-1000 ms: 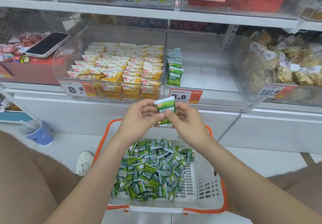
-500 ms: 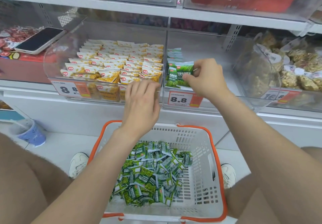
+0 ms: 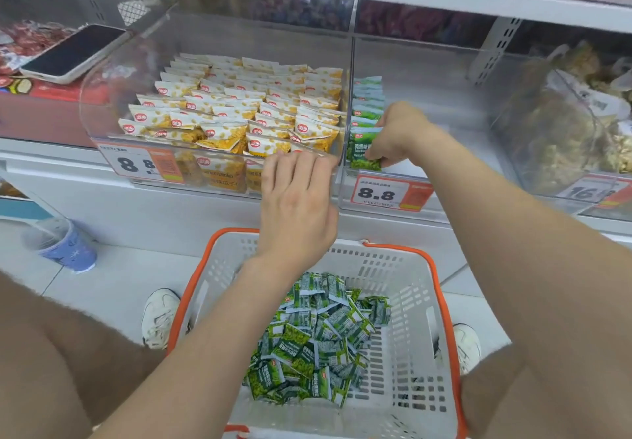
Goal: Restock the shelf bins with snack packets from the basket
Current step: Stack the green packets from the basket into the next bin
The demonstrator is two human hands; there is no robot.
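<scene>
Reader: Progress so far, as shown?

Legend: Restocking is judged to be at an early stage. The clear bin [image 3: 444, 103], at 1 o'clock in the view, holds only a single row of green packets [image 3: 367, 100] along its left wall, and most of its floor is bare. The basket [image 3: 420, 267], at 6 o'clock, holds a loose heap of packets [image 3: 314, 339] of the same kind, so most of the work appears to be left.

Reader: Hands?

Legend: The right hand [image 3: 396, 134], at 1 o'clock from the basket, pinches one packet between thumb and curled fingers. This held packet [image 3: 362, 151] stands at the front of the row, just behind the price tag [image 3: 386, 194]. Whether its lower edge rests on the bin floor cannot be told. The left hand [image 3: 297, 199] hovers at 12 o'clock above the basket with its fingers fairly straight and close together, holding nothing. Its fingertips reach the front lip of the neighbouring bin of yellow packets [image 3: 239, 107]. Whether they touch it cannot be told.

Reader: Appearance of the packet?

Legend: It is a small, flat pouch, green with a pale upper band, a small red mark and white lettering. It is upright and faces the camera. By judgement it is light and pliable, and likely to tip forward unless it leans on the row behind it.
</scene>
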